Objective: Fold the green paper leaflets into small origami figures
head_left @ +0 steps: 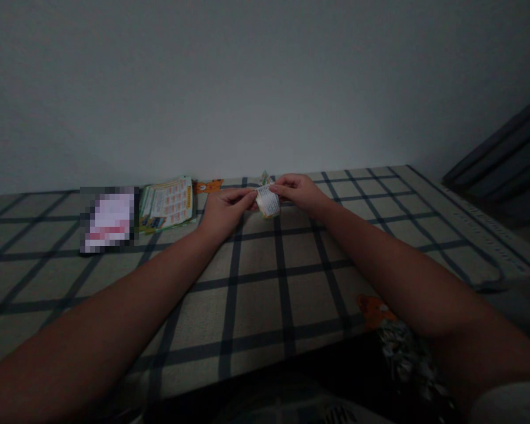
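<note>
Between both hands, above the checked cloth, is a small folded piece of printed paper (268, 201), white with fine text and greenish edges. One pointed tip of it sticks up at the back. My left hand (228, 211) pinches its left side between thumb and fingers. On the right side, my right hand (299, 192) grips its upper edge, also in a pinch. The fingertips partly cover the paper, so its full folded shape is hard to make out.
Left of my hands lies a stack of printed leaflets (170, 203), beside a phone-like object with a blurred-out screen (110, 221). The checked tablecloth (256, 300) reaches a grey wall (265, 88). Dark folded fabric (507, 156) hangs at the right. Crumpled paper bits (406, 359) lie near the front edge.
</note>
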